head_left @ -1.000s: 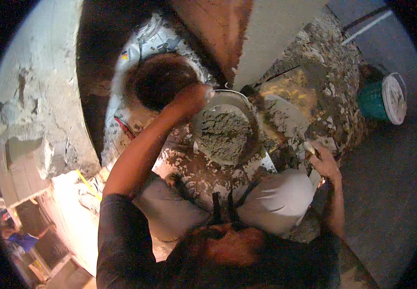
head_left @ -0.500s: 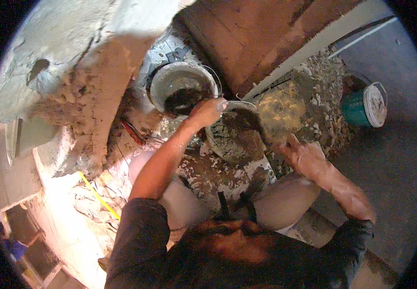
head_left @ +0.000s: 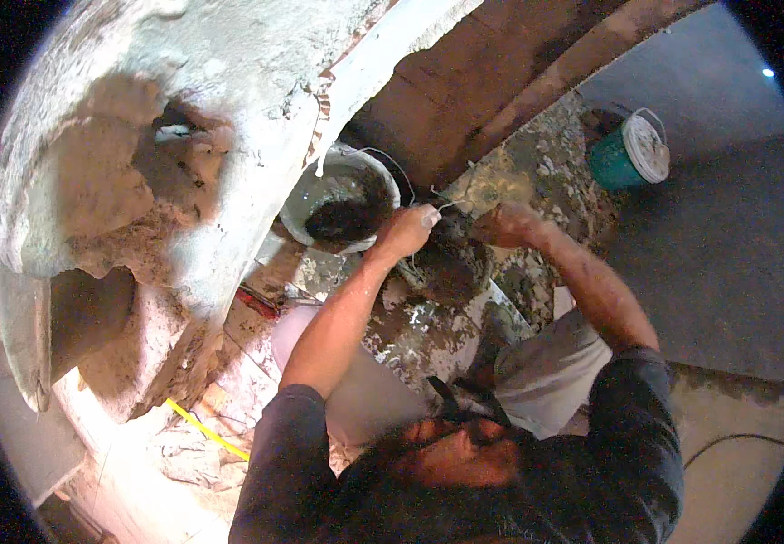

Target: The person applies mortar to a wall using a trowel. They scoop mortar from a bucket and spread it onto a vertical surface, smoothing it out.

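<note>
No lettering or numbers can be read.

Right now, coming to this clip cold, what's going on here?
A person is working bare-handed at a round, grey-smeared bucket between their legs, its inside in shadow. The left hand appears to grip its thin wire handle; the right hand is beside it, grip unclear. Another round, pale-rimmed bucket stands to the left; a teal bucket with whitish top is farther right.

- In front of you sits a round bucket [head_left: 410, 274], its far rim partly hidden from you.
- Its thin, pale wire handle [head_left: 451, 203] curves up on the far side.
- Inside, the mortar [head_left: 446, 275] looks dark in shadow.
</note>
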